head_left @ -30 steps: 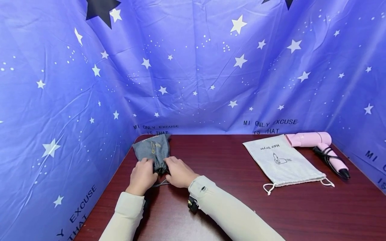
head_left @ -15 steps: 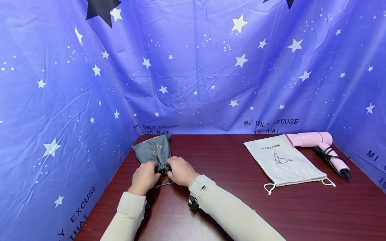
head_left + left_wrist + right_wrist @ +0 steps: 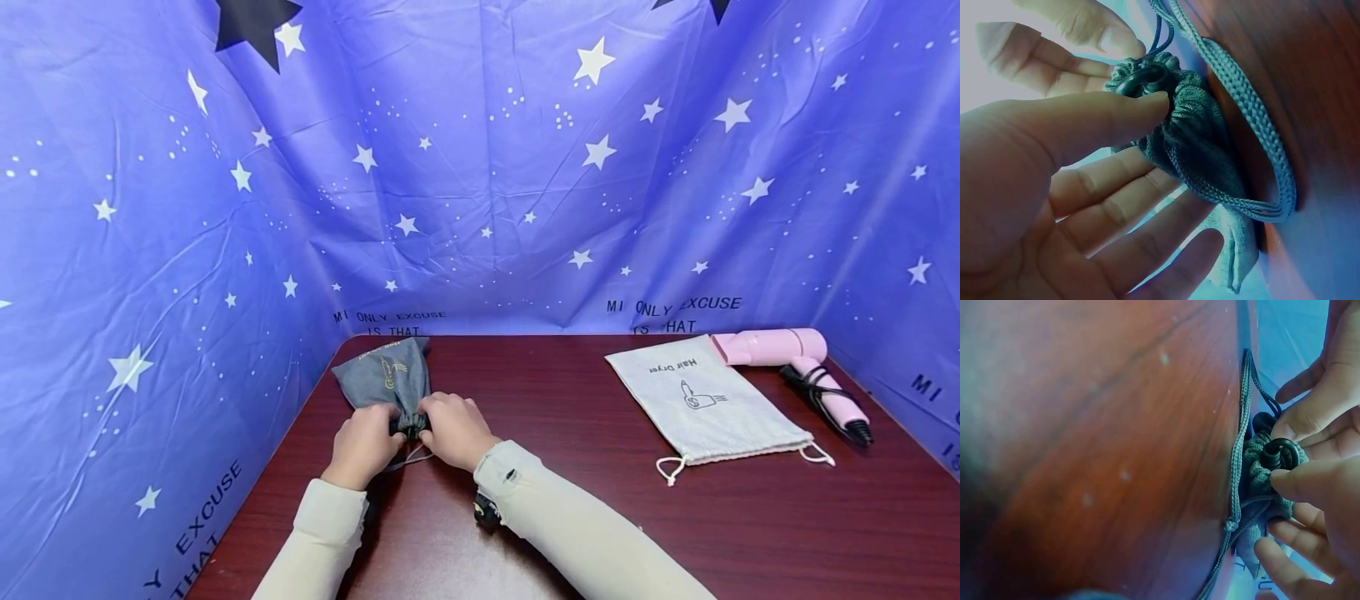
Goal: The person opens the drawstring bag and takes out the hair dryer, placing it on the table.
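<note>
A dark grey drawstring bag (image 3: 375, 385) with a yellow hair-dryer print lies at the table's far left, its mouth gathered towards me. My left hand (image 3: 362, 443) pinches the left side of that mouth, thumb on top and fingers beneath. On the other side my right hand (image 3: 456, 430) pinches the bag too. A black ring-shaped loop (image 3: 1142, 81) pokes out of the puckered opening between the thumbs. Grey braided drawcord (image 3: 1237, 456) hangs in loops beside the mouth, against the table. Whatever fills the bag is hidden inside.
To the right a white drawstring bag (image 3: 697, 400) lettered "Hair Dryer" lies flat. Beside it is a pink hair dryer (image 3: 780, 347) with its black cord (image 3: 821, 392) wound on the handle. Blue starry cloth (image 3: 487, 208) surrounds the dark red table (image 3: 540, 417).
Both hands have shifted slightly to the right and nearer, and the grey bag has moved a little with them. The white bag and pink hair dryer have stayed put.
</note>
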The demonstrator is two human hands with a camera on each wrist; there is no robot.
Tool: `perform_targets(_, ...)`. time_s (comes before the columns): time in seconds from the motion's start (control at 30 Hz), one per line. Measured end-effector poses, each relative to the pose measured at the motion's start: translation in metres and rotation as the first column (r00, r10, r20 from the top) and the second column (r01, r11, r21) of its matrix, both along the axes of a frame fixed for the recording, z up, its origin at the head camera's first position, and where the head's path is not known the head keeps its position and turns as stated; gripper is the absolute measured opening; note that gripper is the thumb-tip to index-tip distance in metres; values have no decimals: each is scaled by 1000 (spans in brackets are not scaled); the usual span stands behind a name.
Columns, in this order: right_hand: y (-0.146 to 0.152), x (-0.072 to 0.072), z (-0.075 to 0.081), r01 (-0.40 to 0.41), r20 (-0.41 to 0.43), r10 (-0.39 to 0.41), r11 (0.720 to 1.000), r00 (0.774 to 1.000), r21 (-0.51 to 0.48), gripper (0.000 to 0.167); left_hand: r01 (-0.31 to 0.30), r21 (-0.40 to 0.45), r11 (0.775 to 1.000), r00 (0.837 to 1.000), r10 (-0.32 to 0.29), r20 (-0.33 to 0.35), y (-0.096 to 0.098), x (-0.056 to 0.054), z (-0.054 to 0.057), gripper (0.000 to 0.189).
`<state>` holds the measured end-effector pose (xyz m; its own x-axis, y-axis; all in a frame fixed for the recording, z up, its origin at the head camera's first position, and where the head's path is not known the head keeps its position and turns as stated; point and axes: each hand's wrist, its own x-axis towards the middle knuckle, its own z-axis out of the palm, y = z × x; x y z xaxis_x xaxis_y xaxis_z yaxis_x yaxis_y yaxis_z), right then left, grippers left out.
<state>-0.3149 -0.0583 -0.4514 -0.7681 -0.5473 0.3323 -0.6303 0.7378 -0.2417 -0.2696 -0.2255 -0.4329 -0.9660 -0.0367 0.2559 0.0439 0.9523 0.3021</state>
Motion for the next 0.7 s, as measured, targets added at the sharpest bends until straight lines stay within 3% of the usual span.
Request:
perform_targets(0.2,2,4,-1,24,-28,-24,1000,999,8,30,9,-7,1000,1000,-9,-6,2,0,-1,26)
perform_targets(0.7,14,8,1,37,-54,-37,999,998,5,27,100,-1,995,993,-99,-59,10,3,-1,20)
